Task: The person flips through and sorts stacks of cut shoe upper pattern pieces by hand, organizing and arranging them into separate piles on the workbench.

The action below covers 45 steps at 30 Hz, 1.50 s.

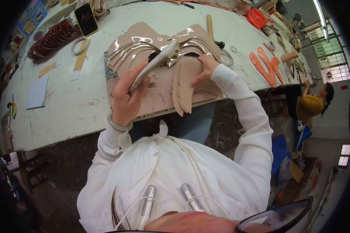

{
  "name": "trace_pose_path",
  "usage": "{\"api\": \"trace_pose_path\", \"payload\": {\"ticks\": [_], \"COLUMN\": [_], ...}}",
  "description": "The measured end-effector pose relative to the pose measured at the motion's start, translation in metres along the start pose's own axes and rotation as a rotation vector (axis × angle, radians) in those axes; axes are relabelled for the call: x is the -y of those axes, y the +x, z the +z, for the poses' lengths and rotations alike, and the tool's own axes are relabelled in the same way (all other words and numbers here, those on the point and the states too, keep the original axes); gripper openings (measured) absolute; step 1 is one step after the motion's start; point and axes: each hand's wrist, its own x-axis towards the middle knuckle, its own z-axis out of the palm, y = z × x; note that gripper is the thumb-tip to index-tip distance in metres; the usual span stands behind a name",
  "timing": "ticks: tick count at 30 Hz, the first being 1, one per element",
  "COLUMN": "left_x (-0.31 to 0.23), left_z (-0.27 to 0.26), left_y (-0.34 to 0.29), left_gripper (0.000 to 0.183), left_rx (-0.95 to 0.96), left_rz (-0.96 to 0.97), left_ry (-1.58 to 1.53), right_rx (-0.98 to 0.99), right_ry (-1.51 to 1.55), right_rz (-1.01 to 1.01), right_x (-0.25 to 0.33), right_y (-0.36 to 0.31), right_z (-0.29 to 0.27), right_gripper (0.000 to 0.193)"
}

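Note:
My left hand (130, 90), with a pale bangle at its wrist, is closed round a long pale grey tool (154, 66). The tool slants up to the right; its kind is unclear. My right hand (207, 69) grips the inner curve of a small stack of beige curved leather pieces (184, 83), thumb on the near side. Beneath lies a worn pinkish board (159, 99) at the table's near edge. Two fanned piles of glossy-edged beige leather pieces lie beyond, the left pile (134, 37) and the right pile (196, 35).
A wooden-handled hammer (209, 27) lies behind the right pile. On the left of the white table (74, 116) are a phone (86, 19), a tape roll (79, 46), dark red pieces (54, 40) and paper (37, 91). Orange pieces (263, 66) lie right; another person (313, 104) stands beyond.

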Motion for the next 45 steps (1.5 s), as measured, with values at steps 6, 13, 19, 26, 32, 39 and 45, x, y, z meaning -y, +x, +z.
{"api": "trace_pose_path", "payload": {"ticks": [6, 13, 19, 26, 32, 39, 45], "left_x": [0.015, 0.017, 0.022, 0.022, 0.015, 0.016, 0.017], "left_z": [0.020, 0.056, 0.075, 0.069, 0.071, 0.072, 0.080], "left_y": [0.012, 0.007, -0.001, -0.007, -0.007, -0.011, -0.016], "left_gripper": [0.041, 0.054, 0.071, 0.076, 0.072, 0.062, 0.054], "left_rx": [0.064, 0.397, 0.457, 0.382, 0.387, 0.408, 0.512], "left_rz": [-0.325, -0.350, 0.078, -0.242, 0.142, 0.402, 0.505], "left_ry": [-0.162, -0.225, 0.028, -0.262, 0.127, 0.562, 0.663], "right_rx": [-0.204, -0.634, -0.968, -1.064, -0.994, -0.583, -0.394], "right_ry": [0.384, 0.421, 0.364, 0.249, 0.146, 0.578, 0.423], "right_rz": [0.016, -0.343, -0.597, -0.686, -0.531, -0.277, -0.090], "right_x": [0.007, 0.021, 0.032, 0.040, 0.035, 0.036, 0.038], "right_y": [-0.048, -0.087, -0.088, -0.100, -0.104, -0.159, -0.174], "right_z": [0.008, 0.004, 0.021, 0.030, 0.033, -0.024, -0.002], "right_gripper": [0.072, 0.050, 0.040, 0.030, 0.037, 0.025, 0.009]}}
